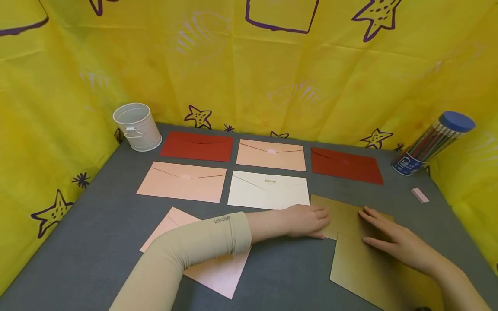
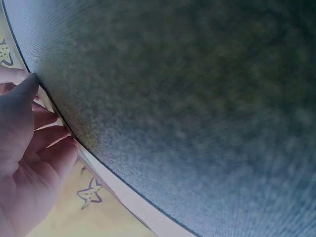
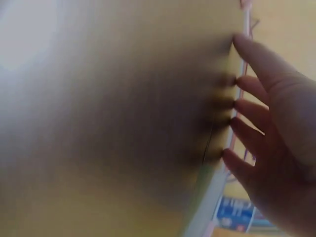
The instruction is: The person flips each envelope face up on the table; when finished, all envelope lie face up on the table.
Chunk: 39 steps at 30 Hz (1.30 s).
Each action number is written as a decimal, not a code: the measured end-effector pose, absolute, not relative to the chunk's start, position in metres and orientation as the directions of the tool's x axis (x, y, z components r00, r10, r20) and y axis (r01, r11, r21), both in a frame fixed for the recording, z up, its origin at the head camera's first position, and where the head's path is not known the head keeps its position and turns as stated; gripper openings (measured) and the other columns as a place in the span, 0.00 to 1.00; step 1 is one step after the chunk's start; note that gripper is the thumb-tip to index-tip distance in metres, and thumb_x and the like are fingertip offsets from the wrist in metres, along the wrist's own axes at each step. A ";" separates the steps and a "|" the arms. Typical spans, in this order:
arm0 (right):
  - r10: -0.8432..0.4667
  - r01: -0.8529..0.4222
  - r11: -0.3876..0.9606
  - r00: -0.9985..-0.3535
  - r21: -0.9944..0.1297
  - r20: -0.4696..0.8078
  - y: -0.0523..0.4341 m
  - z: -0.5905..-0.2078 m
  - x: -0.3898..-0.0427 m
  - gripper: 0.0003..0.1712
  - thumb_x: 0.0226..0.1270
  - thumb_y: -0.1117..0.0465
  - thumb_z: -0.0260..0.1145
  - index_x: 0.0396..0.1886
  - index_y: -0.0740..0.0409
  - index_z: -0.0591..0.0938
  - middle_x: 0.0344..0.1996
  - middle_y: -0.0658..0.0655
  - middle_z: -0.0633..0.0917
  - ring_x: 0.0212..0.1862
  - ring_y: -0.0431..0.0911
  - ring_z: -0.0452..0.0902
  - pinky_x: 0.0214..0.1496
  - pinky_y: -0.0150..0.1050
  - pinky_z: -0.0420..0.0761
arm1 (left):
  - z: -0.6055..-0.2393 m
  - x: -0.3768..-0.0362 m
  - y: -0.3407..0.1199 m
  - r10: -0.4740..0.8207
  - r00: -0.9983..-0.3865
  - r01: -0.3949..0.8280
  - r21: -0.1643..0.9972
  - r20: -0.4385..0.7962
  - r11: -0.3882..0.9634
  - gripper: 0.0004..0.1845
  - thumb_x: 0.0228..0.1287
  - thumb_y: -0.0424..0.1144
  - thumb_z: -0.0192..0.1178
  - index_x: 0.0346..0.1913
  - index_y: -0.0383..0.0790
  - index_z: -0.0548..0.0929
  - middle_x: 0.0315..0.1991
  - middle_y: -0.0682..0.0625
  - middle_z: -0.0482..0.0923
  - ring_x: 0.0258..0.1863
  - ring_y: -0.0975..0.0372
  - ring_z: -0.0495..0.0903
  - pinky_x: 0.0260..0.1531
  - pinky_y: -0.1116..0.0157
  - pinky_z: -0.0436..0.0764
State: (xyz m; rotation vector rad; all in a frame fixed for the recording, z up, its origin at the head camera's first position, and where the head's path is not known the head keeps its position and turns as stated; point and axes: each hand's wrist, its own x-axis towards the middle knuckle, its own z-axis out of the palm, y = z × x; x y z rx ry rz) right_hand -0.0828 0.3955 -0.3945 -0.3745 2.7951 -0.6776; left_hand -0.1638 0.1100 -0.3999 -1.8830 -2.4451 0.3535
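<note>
Altogether, two hands (image 1: 305,220) (image 1: 397,242) touch two gold envelopes (image 1: 352,255) (image 1: 344,214).

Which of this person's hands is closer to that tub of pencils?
The right hand. It rests on the gold paper, left of the tub of pencils; the left hand is farther left, at the paper's left edge.

From my head, one camera looks forward and down across the grey tabletop (image 1: 97,259) to the yellow cloth (image 1: 249,77), wide enough for both my forearms. My left wrist's camera sits close over the tabletop, facing along my left hand (image 1: 305,220) toward the cloth. My right wrist's hangs close above the gold paper (image 1: 350,259), facing past my right hand (image 1: 393,237); it shares both, and the pencil tub (image 1: 408,163), with the head view.
</note>
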 end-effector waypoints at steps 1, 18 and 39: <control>-0.294 -0.177 0.860 -0.938 -0.478 -0.182 0.398 -0.394 -0.083 0.40 0.67 0.41 0.63 0.76 0.36 0.60 0.75 0.56 0.58 0.71 0.62 0.56 0.62 0.52 0.65 | -0.400 -0.163 0.110 0.955 -0.270 0.949 -0.201 -0.120 0.243 0.30 0.77 0.57 0.41 0.72 0.42 0.67 0.70 0.49 0.65 0.70 0.61 0.63 0.65 0.71 0.63; -0.439 -0.378 0.811 -0.898 -0.447 -0.038 0.418 -0.400 -0.080 0.50 0.55 0.49 0.75 0.76 0.45 0.61 0.75 0.58 0.59 0.66 0.16 0.41 0.54 0.10 0.44 | -0.406 -0.154 0.115 0.998 -0.069 0.808 -0.587 -0.007 0.051 0.20 0.76 0.38 0.40 0.63 0.44 0.77 0.56 0.45 0.80 0.55 0.55 0.80 0.51 0.66 0.78; -0.461 -0.415 0.845 -0.885 -0.337 -0.067 0.428 -0.393 -0.075 0.54 0.48 0.63 0.76 0.76 0.44 0.61 0.74 0.48 0.61 0.64 0.16 0.44 0.42 0.41 0.76 | -0.401 -0.151 0.121 0.994 -0.107 0.883 -0.462 -0.025 0.084 0.21 0.76 0.37 0.40 0.67 0.42 0.71 0.55 0.41 0.79 0.51 0.54 0.81 0.46 0.66 0.81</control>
